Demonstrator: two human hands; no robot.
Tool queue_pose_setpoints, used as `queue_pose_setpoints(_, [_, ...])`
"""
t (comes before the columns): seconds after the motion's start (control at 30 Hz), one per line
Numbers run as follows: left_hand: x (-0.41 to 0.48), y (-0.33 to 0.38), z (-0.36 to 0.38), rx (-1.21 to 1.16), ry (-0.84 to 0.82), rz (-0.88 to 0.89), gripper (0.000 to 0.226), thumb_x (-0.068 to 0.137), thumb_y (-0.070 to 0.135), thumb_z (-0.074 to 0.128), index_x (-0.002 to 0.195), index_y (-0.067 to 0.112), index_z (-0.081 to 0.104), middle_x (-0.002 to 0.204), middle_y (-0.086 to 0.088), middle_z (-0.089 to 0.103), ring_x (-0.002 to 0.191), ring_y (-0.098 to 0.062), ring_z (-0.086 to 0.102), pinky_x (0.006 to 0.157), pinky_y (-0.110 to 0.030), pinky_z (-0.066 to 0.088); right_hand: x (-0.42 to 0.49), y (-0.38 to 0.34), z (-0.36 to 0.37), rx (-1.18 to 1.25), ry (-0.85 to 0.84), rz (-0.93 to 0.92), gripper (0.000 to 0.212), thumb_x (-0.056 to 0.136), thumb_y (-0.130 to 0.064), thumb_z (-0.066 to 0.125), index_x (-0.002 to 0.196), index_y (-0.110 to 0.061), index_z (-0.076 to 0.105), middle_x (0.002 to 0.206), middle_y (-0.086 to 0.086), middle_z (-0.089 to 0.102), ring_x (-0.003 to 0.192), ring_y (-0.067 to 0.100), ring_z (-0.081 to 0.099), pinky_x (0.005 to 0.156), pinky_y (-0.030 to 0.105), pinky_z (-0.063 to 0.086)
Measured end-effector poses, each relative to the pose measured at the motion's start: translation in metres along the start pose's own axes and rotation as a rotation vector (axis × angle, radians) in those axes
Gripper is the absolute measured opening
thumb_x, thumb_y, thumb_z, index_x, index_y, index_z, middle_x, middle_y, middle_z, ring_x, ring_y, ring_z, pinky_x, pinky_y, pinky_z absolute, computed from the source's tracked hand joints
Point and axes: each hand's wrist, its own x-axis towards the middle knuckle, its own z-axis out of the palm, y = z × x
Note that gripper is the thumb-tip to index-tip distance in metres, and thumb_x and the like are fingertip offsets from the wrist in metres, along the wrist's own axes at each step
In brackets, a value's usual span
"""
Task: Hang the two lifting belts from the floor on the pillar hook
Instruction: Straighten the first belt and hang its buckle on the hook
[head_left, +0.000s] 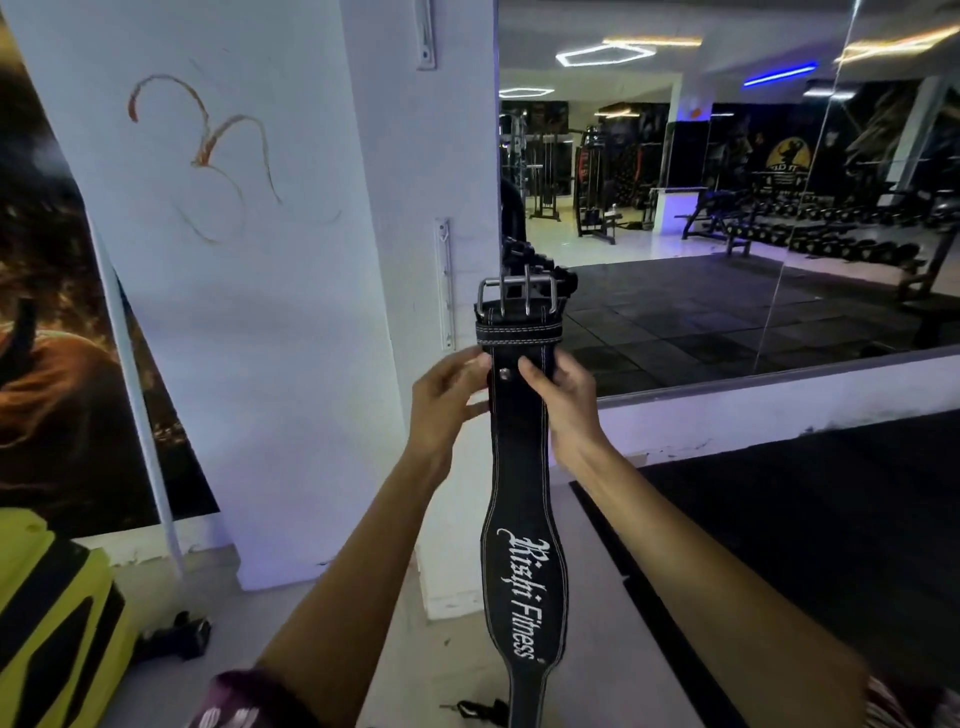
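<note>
A black leather lifting belt (522, 519) with white stitching and white lettering hangs upright in front of me, its steel buckle (517, 296) at the top. My left hand (447, 405) pinches its left edge just below the belt loop. My right hand (569, 400) grips its right edge at the same height. The buckle sits close to the white pillar's (291, 312) right corner, level with a narrow white hook rail (444, 283) fixed there. Behind the buckle hang dark items (524, 260) that I cannot identify. A strap end with a clip (478, 709) lies on the floor below.
A large wall mirror (727, 208) right of the pillar reflects the gym's machines and dumbbell racks. A yellow and black object (57, 623) stands at bottom left, with a small dark item (176, 636) beside it. Black rubber matting (805, 545) covers the floor on the right.
</note>
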Motion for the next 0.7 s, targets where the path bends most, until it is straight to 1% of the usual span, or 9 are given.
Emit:
queue_pose_setpoints(0.13, [0.01, 0.01, 0.013, 0.065, 0.034, 0.087, 0.018, 0.087, 0.016, 0.062, 0.096, 0.0, 0.064, 0.087, -0.016, 0.064, 0.081, -0.022, 0.064, 0.063, -0.026, 0.056, -0.008, -0.001, -0.003, -0.036, -0.055, -0.016, 0.025, 0.09, -0.021, 0.055, 0.111, -0.008, 0.06, 0.103, 0.002, 0.067, 0.099, 0.011, 0.064, 0.093, 0.029, 0.049])
queue_pose_setpoints(0.2, [0.009, 0.011, 0.018, 0.038, 0.068, 0.112, 0.012, 0.087, 0.015, 0.062, 0.091, 0.004, 0.066, 0.083, -0.012, 0.066, 0.077, -0.019, 0.065, 0.06, -0.025, 0.055, 0.001, -0.014, -0.003, -0.033, -0.059, 0.003, 0.023, 0.092, -0.03, 0.051, 0.105, -0.013, 0.059, 0.093, -0.007, 0.066, 0.082, -0.007, 0.065, 0.076, 0.013, 0.05])
queue_pose_setpoints(0.27, [0.012, 0.015, 0.02, -0.007, 0.063, 0.091, 0.014, 0.089, 0.02, 0.06, 0.088, 0.008, 0.066, 0.08, -0.006, 0.067, 0.074, -0.015, 0.066, 0.057, -0.024, 0.053, 0.012, -0.025, -0.003, -0.038, -0.035, 0.002, 0.023, 0.091, -0.027, 0.053, 0.103, -0.009, 0.062, 0.089, 0.0, 0.068, 0.076, 0.0, 0.066, 0.07, 0.017, 0.05])
queue_pose_setpoints(0.37, [0.021, 0.031, 0.029, -0.025, 0.1, 0.015, 0.029, 0.09, 0.038, 0.053, 0.082, 0.015, 0.069, 0.078, -0.002, 0.07, 0.071, -0.015, 0.067, 0.059, -0.028, 0.055, 0.017, -0.028, -0.002, -0.052, 0.012, -0.01, 0.024, 0.088, -0.022, 0.058, 0.101, -0.003, 0.064, 0.1, 0.017, 0.068, 0.087, 0.019, 0.063, 0.082, 0.032, 0.05])
queue_pose_setpoints(0.47, [0.033, 0.042, 0.034, 0.076, 0.182, -0.103, 0.04, 0.083, 0.05, 0.058, 0.077, 0.012, 0.069, 0.077, -0.006, 0.071, 0.072, -0.019, 0.068, 0.066, -0.034, 0.056, 0.012, -0.024, 0.002, -0.048, 0.025, -0.006, 0.026, 0.088, -0.021, 0.059, 0.1, 0.002, 0.062, 0.097, 0.019, 0.067, 0.083, 0.021, 0.062, 0.079, 0.032, 0.05])
queue_pose_setpoints(0.53, [0.034, 0.046, 0.027, 0.11, 0.048, -0.219, 0.038, 0.082, 0.049, 0.06, 0.087, 0.012, 0.069, 0.081, -0.003, 0.071, 0.076, -0.02, 0.067, 0.067, -0.032, 0.054, 0.011, -0.023, 0.002, -0.039, 0.063, -0.011, 0.034, 0.088, -0.019, 0.059, 0.101, 0.011, 0.056, 0.103, 0.032, 0.064, 0.084, 0.029, 0.063, 0.083, 0.041, 0.05])
queue_pose_setpoints(0.6, [0.035, 0.043, 0.016, 0.12, -0.1, -0.238, 0.036, 0.084, 0.045, 0.057, 0.095, 0.013, 0.069, 0.086, -0.002, 0.07, 0.081, -0.02, 0.066, 0.07, -0.032, 0.054, 0.01, -0.021, 0.002, -0.043, 0.08, 0.012, 0.039, 0.087, -0.021, 0.06, 0.104, 0.014, 0.055, 0.107, 0.035, 0.062, 0.087, 0.03, 0.061, 0.09, 0.046, 0.049])
queue_pose_setpoints(0.63, [0.035, 0.041, 0.014, 0.111, -0.109, -0.2, 0.035, 0.086, 0.044, 0.055, 0.095, 0.013, 0.069, 0.085, -0.003, 0.069, 0.079, -0.02, 0.066, 0.07, -0.032, 0.055, 0.01, -0.021, 0.002, -0.044, 0.074, 0.025, 0.038, 0.088, -0.022, 0.059, 0.104, 0.012, 0.056, 0.102, 0.03, 0.065, 0.086, 0.026, 0.06, 0.085, 0.042, 0.052])
queue_pose_setpoints(0.7, [0.032, 0.034, 0.02, 0.128, 0.011, -0.049, 0.038, 0.09, 0.044, 0.051, 0.095, 0.01, 0.066, 0.085, -0.005, 0.07, 0.078, -0.02, 0.067, 0.072, -0.035, 0.055, 0.011, -0.025, 0.004, -0.013, 0.028, 0.076, 0.038, 0.089, -0.029, 0.056, 0.103, 0.005, 0.062, 0.092, 0.016, 0.067, 0.08, 0.02, 0.062, 0.069, 0.025, 0.053])
